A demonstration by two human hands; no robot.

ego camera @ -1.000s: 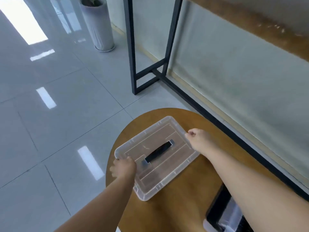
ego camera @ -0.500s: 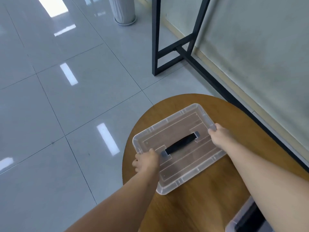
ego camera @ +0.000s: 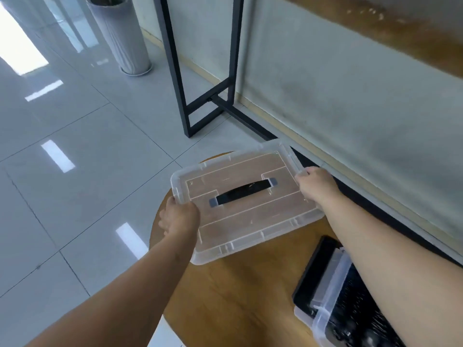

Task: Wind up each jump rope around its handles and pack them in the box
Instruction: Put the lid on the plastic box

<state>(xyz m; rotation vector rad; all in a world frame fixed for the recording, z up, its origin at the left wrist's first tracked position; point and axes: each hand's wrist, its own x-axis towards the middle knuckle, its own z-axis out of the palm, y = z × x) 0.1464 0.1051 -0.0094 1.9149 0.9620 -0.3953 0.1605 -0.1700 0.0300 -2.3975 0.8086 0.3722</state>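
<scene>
So the clear lid (ego camera: 246, 201) just came up off the round table (ego camera: 240, 296), left hand (ego camera: 179, 216) and right hand (ego camera: 317, 184) curled on its short ends. Box (ego camera: 333, 294) sits at the table's near right edge, so closing looks next.

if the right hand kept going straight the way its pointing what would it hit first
The right hand grips the clear lid's right end and points up and left along the lid. Going straight on, it would likely meet the lid's black handle first, though its height above the lid is hard to judge.
</scene>
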